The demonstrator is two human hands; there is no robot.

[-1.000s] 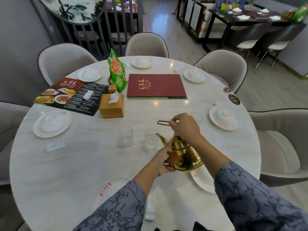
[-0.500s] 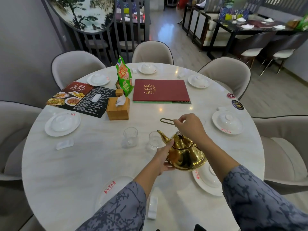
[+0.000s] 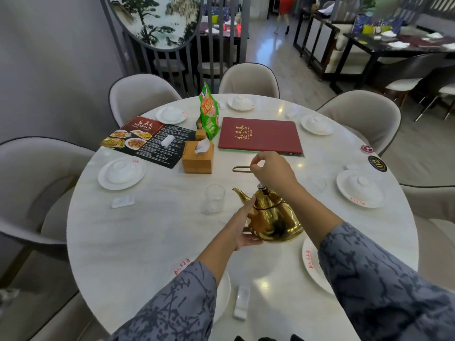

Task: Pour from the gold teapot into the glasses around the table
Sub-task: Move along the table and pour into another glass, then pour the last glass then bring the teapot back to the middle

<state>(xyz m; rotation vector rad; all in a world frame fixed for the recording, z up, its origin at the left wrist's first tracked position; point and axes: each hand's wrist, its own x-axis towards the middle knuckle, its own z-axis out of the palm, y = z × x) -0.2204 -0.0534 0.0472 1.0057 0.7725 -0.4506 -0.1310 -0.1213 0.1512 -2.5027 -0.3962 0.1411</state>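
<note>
Gripping the wire handle point(image 3: 240, 169), my right hand point(image 3: 273, 172) holds the gold teapot point(image 3: 275, 217) over the desk point(image 3: 147, 230), spout pointing toward the glass point(image 3: 214, 199) just beside it; my left hand point(image 3: 242, 227) lies straight-fingered against its side.

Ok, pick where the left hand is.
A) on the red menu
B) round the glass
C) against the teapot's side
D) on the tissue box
C: the left hand rests against the teapot below its spout, while the right hand pinches the raised handle.
</note>
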